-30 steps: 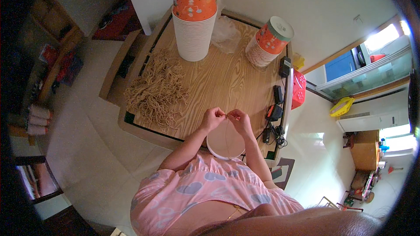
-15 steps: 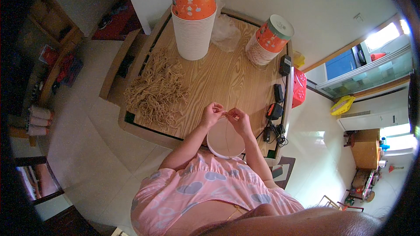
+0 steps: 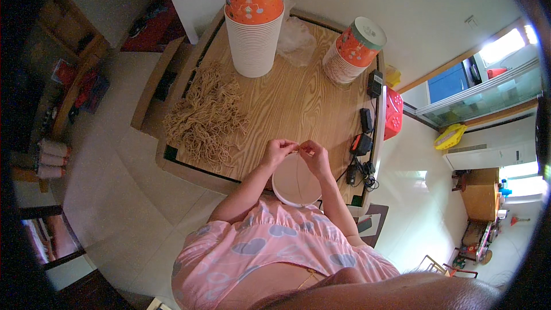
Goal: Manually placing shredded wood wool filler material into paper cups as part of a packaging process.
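A round white paper tub [image 3: 295, 182] sits at the table's near edge, close against my body, between my forearms. A thin string [image 3: 299, 173] runs down across its round face. Over the tub's far rim, my left hand [image 3: 279, 152] is closed in a pinch on the string. My right hand [image 3: 315, 159] pinches beside it, its fingertips almost meeting the left ones. The string's end is hidden among the fingers. To the left on the wooden table [image 3: 287, 106] lies a tangled pile of tan strings [image 3: 206, 117].
A tall stack of paper tubs [image 3: 253, 40] stands at the far side, the top ones orange and green. A shorter stack [image 3: 353, 51] stands far right, near a crumpled clear plastic bag [image 3: 297, 40]. Black adapters and cables [image 3: 360, 144] line the right edge, beside a red stool [image 3: 393, 113].
My fingertips have drawn slightly closer together over the rim and shifted a little. The tub stays about where it was, and the string still crosses it.
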A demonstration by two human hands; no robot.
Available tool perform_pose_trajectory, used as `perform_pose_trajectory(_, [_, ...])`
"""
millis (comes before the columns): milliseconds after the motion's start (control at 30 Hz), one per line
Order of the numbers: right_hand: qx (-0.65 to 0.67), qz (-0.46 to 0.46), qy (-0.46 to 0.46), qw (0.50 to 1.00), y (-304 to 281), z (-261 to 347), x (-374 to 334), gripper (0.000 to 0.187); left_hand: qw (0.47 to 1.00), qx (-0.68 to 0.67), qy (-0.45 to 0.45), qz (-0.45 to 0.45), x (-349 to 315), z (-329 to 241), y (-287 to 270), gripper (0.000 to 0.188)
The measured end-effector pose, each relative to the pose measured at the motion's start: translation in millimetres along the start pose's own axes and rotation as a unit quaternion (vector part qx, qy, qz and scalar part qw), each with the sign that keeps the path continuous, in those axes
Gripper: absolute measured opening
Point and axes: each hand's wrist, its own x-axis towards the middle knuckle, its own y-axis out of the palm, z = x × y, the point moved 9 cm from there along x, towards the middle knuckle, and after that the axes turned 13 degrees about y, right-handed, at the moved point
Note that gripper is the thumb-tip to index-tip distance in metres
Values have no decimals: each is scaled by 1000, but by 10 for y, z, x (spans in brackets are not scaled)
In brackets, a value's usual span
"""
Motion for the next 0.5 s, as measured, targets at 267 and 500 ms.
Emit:
perform_pose_trajectory(267, [-8, -13, -25, 1000, -29, 31, -13, 7, 966, 214, 143, 30, -32, -397, 117, 20])
perform_pose_trajectory(500, [-25, -23, -28, 999, -18, 80, -51, 7, 949, 261, 176, 14, -60, -424, 115, 23])
